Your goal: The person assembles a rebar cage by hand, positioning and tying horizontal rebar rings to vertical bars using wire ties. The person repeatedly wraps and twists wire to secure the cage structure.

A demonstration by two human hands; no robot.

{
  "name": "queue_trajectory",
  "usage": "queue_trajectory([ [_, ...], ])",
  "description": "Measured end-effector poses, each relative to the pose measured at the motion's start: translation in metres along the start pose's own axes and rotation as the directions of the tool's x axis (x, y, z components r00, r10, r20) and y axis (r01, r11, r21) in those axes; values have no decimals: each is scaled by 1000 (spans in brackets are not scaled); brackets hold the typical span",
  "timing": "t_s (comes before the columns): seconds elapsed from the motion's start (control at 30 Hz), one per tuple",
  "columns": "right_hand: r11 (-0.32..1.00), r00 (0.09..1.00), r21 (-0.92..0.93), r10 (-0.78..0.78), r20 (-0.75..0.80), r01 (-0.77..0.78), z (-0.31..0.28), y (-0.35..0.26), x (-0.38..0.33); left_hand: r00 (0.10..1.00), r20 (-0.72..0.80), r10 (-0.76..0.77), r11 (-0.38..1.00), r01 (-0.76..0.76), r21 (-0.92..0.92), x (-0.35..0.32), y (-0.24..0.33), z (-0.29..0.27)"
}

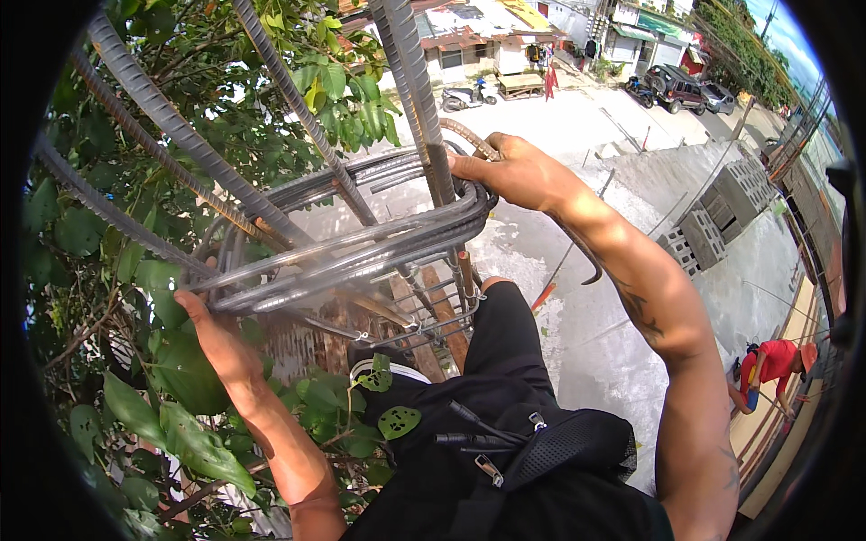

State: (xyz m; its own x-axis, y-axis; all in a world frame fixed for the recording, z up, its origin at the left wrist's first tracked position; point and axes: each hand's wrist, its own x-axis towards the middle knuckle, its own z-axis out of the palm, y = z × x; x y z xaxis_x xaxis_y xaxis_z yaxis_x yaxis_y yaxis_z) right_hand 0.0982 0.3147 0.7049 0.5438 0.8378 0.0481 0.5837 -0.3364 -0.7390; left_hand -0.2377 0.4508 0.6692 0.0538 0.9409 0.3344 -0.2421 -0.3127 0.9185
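A stack of rectangular rebar stirrups (361,259) surrounds several long ribbed column bars (171,122) that rise past it. My left hand (215,335) is closed around the stack's near left corner, its fingers mostly hidden behind the steel. At the opposite right corner, my right hand (516,173) grips the stirrups, thumb on top. A rusty curved bar (469,135) passes by that hand, and a dark hooked end (591,269) shows below the forearm. Lower down, a stirrup (424,335) is fixed to the bars with pale ties.
Leafy branches (180,424) crowd the left side. Wooden planks (442,316) lie below the cage. Concrete hollow blocks (722,212) stand on the grey slab (600,361) at right. A person in red (769,371) bends over boards at far right. Parked vehicles (677,87) line the street.
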Motion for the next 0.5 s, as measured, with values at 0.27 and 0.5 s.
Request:
queue_trajectory([
  [0.27, 979, 959, 143, 102, 266, -144, -11, -19, -11, 992, -129, -6, 987, -15, -158, 12, 6, 13],
  [0.5, 999, 978, -24, 51, 204, -47, -9, -30, -10, 985, -132, -109, 993, 103, -56, 19, 25, 17],
])
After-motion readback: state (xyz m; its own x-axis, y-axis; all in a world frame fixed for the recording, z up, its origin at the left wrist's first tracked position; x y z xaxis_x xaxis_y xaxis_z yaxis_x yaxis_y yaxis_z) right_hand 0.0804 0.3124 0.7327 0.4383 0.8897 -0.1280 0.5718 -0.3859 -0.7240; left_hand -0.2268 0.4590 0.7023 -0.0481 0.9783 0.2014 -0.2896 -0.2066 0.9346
